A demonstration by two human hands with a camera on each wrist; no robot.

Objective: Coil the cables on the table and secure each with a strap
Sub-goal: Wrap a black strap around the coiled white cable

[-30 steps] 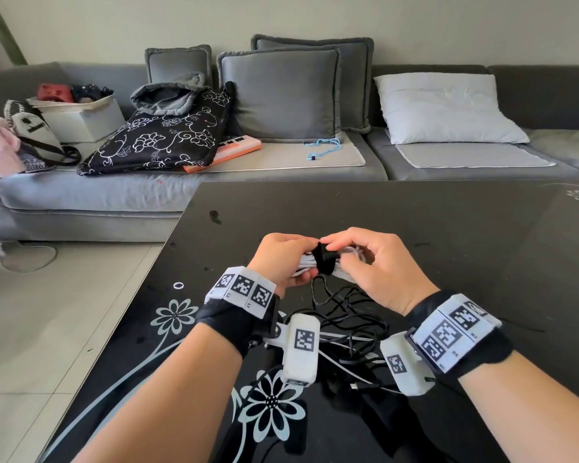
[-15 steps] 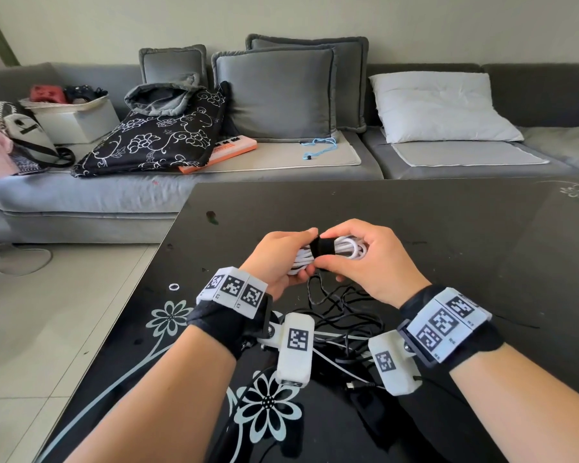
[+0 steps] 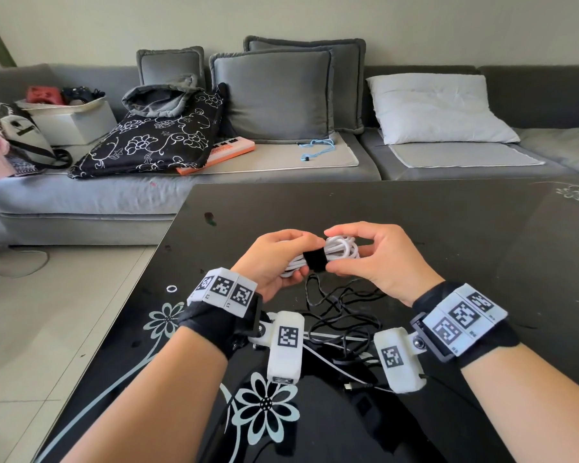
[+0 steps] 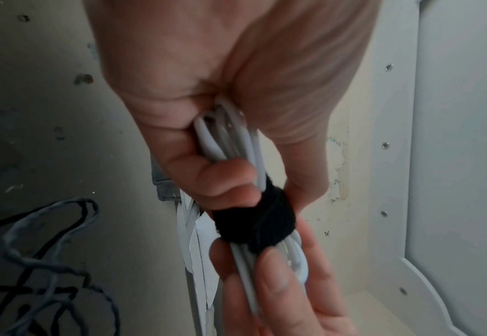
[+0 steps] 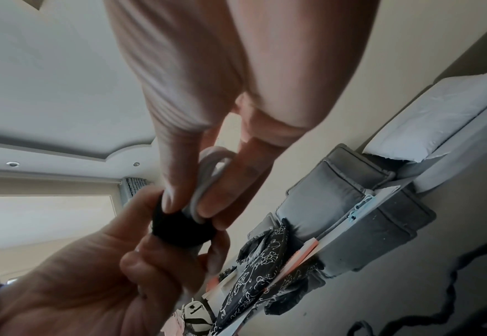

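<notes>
A coiled white cable [image 3: 341,249] is held in the air above the black glass table [image 3: 448,228], with a black strap [image 3: 315,260] wrapped round its middle. My left hand [image 3: 274,259] grips the coil's left end, fingers curled round the loops [image 4: 224,145]. My right hand [image 3: 371,259] pinches the coil beside the strap [image 4: 253,222] between thumb and fingers; in the right wrist view its thumb tip touches the strap [image 5: 178,225]. A loose black cable [image 3: 341,312] lies tangled on the table under my hands.
A thin white cable [image 3: 331,359] runs through the tangle, with a plug end [image 3: 351,386] near the table's front. A small white ring [image 3: 171,289] lies at the table's left edge. Beyond the table stands a grey sofa [image 3: 281,162] with cushions and bags.
The strap's loose end has been wrapped down flat round the coil. Both hands have lifted the bundle slightly, and my right fingers have spread along the coil's right loops.
</notes>
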